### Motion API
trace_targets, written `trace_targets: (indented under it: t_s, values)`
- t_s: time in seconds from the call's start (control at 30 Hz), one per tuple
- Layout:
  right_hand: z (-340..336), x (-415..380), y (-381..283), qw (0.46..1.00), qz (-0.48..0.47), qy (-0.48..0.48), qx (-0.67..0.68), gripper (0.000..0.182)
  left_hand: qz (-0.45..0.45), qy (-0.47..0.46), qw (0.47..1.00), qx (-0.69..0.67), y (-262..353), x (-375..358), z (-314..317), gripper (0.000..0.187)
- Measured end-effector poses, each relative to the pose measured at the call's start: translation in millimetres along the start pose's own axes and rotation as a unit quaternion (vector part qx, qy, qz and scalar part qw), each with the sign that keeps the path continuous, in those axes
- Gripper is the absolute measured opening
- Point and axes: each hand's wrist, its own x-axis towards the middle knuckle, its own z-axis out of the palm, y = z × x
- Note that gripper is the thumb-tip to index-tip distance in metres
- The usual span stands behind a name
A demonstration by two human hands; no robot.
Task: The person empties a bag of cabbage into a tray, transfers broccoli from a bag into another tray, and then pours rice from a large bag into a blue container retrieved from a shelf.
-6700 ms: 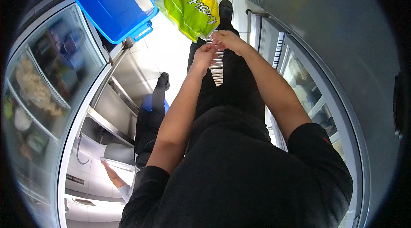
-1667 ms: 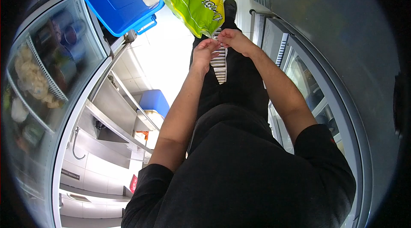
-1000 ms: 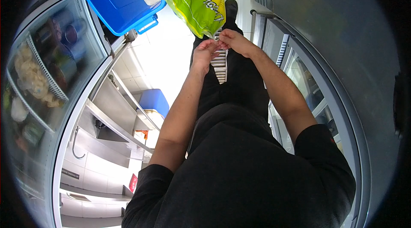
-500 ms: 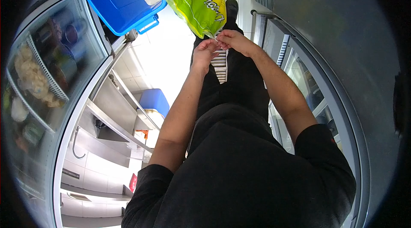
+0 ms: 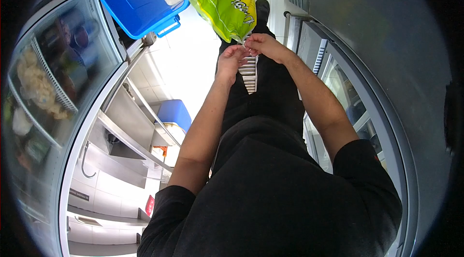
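Observation:
A green and yellow plastic bag (image 5: 224,6) with dark lettering is in front of me at the top centre, its gathered neck toward me. My left hand (image 5: 232,60) pinches the neck from the left. From the right, my right hand (image 5: 263,47) pinches the same neck, its fingertips close to those of my left hand. The exact fold or tie between the fingers is too small to make out. Below the hands, a slatted metal floor grate (image 5: 249,76) shows between my legs.
An open blue bin (image 5: 133,3) holding something pale stands at the upper left. Left of me is a glass-doored fridge (image 5: 63,64) with food inside. A blue-lidded container (image 5: 175,113) sits by a steel counter. On the right is another glass-doored unit (image 5: 360,107).

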Motion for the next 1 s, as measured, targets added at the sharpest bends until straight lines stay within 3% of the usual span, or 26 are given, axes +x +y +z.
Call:
trace_targets:
  t_s: [1.0]
  values:
    - [5,-3,-3,1.0,0.009,0.003,-0.019,0.018,0.006,0.0,1.0,-0.009,-1,-13,-1,0.01]
